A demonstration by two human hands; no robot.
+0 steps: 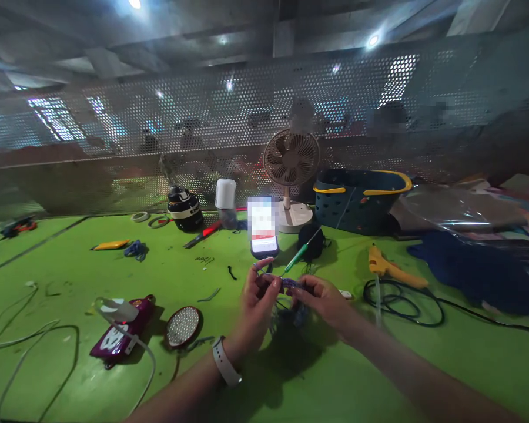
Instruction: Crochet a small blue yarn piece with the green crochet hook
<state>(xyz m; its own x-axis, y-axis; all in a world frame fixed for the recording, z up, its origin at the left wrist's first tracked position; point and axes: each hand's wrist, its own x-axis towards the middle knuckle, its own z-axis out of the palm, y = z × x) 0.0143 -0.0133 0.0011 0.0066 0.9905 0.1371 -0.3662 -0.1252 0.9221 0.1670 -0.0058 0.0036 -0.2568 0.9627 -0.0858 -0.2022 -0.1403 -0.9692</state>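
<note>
Above a bright green tabletop (194, 393), a person's 2 bare hands meet over a small blue-purple yarn piece (291, 284), held clear of the surface at the centre of the work area. The left hand (258, 291), a pale strap at its wrist, pinches the piece's near end between thumb and a finger, with 1 other finger raised; the right hand (320, 294) pinches the opposite end, its remaining fingers curled and partly hidden.

A slim green-handled hook (296, 258) slants toward 1 o'clock, its lower metal end meeting the work; what grips it cannot be told. A narrow strip appears formed, while loose strands (298, 316) hanging at 6 o'clock suggest work unfinished; how much is left is unclear.

The strip looks soft and nubby against the hook's smooth, glossy handle. A fuzzy, dark yarn ball (312, 242) sits at 1 o'clock, and a lit phone (264, 248) stands at 11 o'clock. Beyond, at 12 o'clock, is a round, ribbed fan (291, 157); toward 1 o'clock, a hole-punched plastic basket (348, 208) with yellow handles. A hard-shelled yellow glue gun (397, 271) lies near 3 o'clock, a round studded disc (183, 326) toward 8 o'clock.
</note>
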